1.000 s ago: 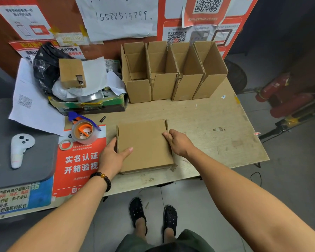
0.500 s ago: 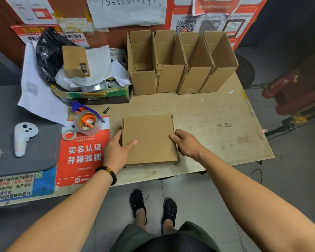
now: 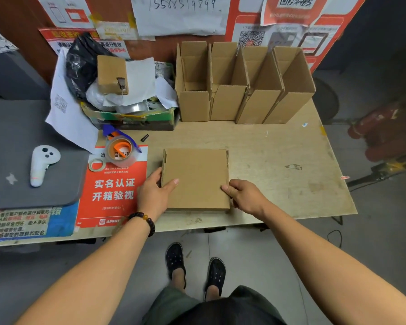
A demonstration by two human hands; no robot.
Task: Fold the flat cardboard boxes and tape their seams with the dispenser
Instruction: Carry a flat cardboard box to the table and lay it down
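In the middle of the frame, the flat box (image 3: 196, 180) lay on the table (image 3: 279, 158), the left hand (image 3: 154, 194) and right hand (image 3: 243, 195) pinching its side edges. Uneven pulling could crease it; the tape dispenser (image 3: 120, 148) waited at left.

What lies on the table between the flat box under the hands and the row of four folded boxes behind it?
Nothing: in the head view, bare table separates the flat box from the folded boxes.
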